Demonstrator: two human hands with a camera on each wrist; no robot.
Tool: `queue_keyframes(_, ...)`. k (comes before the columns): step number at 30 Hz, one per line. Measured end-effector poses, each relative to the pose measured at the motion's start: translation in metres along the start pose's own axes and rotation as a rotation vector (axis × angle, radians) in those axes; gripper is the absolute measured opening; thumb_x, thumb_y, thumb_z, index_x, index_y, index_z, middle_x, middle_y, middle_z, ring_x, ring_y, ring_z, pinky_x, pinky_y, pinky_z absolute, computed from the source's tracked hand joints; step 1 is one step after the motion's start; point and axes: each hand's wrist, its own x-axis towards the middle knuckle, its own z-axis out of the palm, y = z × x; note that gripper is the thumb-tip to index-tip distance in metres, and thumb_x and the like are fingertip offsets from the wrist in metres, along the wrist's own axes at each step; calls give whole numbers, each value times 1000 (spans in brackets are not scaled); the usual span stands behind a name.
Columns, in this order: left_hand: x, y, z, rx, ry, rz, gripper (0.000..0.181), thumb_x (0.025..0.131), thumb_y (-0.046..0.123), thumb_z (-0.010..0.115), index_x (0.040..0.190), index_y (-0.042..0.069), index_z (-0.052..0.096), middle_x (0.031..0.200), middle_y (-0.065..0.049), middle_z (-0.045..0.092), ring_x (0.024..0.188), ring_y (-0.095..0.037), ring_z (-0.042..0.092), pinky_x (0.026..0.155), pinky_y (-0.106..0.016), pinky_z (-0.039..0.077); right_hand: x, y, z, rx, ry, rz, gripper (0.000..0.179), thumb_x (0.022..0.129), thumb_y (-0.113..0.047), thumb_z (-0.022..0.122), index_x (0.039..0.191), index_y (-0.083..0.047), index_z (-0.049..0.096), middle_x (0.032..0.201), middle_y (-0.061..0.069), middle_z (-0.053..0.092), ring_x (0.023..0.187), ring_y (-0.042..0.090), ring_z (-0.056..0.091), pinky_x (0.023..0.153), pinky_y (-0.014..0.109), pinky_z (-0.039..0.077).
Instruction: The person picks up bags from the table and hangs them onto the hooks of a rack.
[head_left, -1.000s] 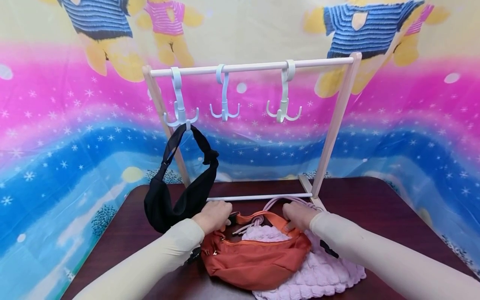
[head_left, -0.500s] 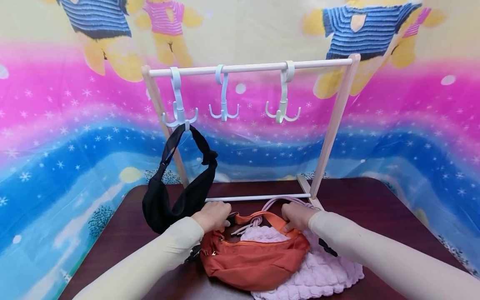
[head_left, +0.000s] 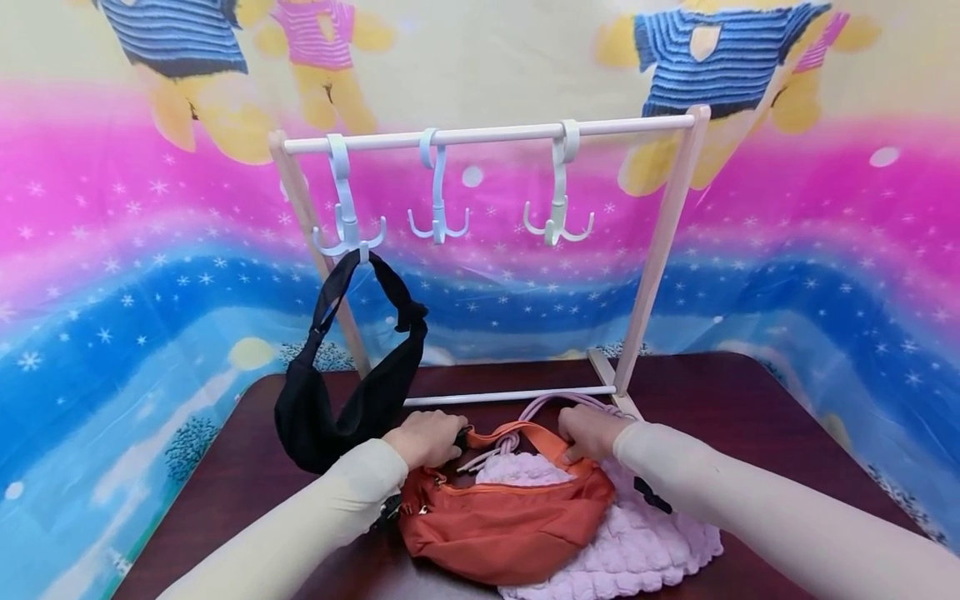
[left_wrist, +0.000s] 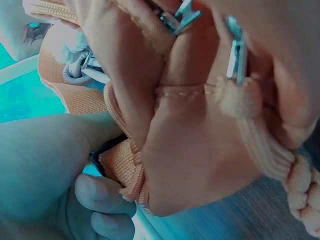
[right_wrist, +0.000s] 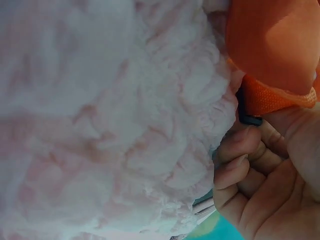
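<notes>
An orange-red waist bag (head_left: 510, 529) rests at the table's front, partly on a pink puckered-fabric bag (head_left: 637, 550). My left hand (head_left: 426, 439) grips its strap near the left end; in the left wrist view curled fingers (left_wrist: 105, 200) are by the strap webbing and black buckle. At the other end, my right hand (head_left: 591, 433) pinches the orange strap (right_wrist: 272, 97), with a black fitting (right_wrist: 250, 120) beside the fingertips. Pink cords (head_left: 547, 404) of the lower bag run behind the orange strap. Metal zip pulls (left_wrist: 236, 60) hang on the orange bag.
Behind the hands stands a wooden rack (head_left: 660, 250) with a white top bar (head_left: 495, 133). Three hooks hang there: left (head_left: 345, 208), middle (head_left: 438, 200) and right (head_left: 558, 200). A black bag (head_left: 303, 408) hangs from the left one, close to my left hand. The dark table (head_left: 750, 417) meets a patterned cloth backdrop.
The head view has shifted slightly, so the rack and black bag appear a little further left. Both hands keep their hold on the orange bag's strap, which has barely moved.
</notes>
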Motion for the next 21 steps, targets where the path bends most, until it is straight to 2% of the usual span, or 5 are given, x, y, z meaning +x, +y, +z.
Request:
queue_keyframes(7, 1, -1, 0, -2, -3, 10, 41, 98, 27, 67, 137, 19, 61, 125, -6, 70, 105, -20, 68, 78, -34, 49, 3, -4, -2, 5, -44, 38, 38, 83, -20, 83, 60, -12, 54, 57, -9, 30, 56, 9, 34, 57, 22, 27)
queue_keyframes(13, 1, 0, 2, 1, 2, 8, 39, 98, 27, 68, 136, 19, 63, 123, -5, 71, 103, -18, 68, 77, -33, 48, 4, -7, -4, -21, -70, 26, 31, 84, -17, 82, 64, -12, 59, 58, -9, 37, 58, 9, 37, 57, 22, 30)
queue_keyframes(16, 1, -1, 2, 1, 5, 8, 38, 98, 27, 67, 136, 19, 63, 123, -5, 71, 104, -19, 68, 78, -33, 49, 6, -8, -5, -27, -70, -2, 32, 83, -14, 82, 62, -12, 57, 57, -9, 37, 57, 8, 36, 56, 22, 30)
queue_keyframes(21, 0, -2, 4, -1, 4, 8, 38, 99, 27, 65, 136, 20, 62, 121, -5, 71, 104, -19, 69, 77, -33, 49, 6, -8, -4, -26, -76, -4, 33, 83, -13, 81, 63, -13, 55, 58, -9, 35, 57, 8, 35, 57, 22, 29)
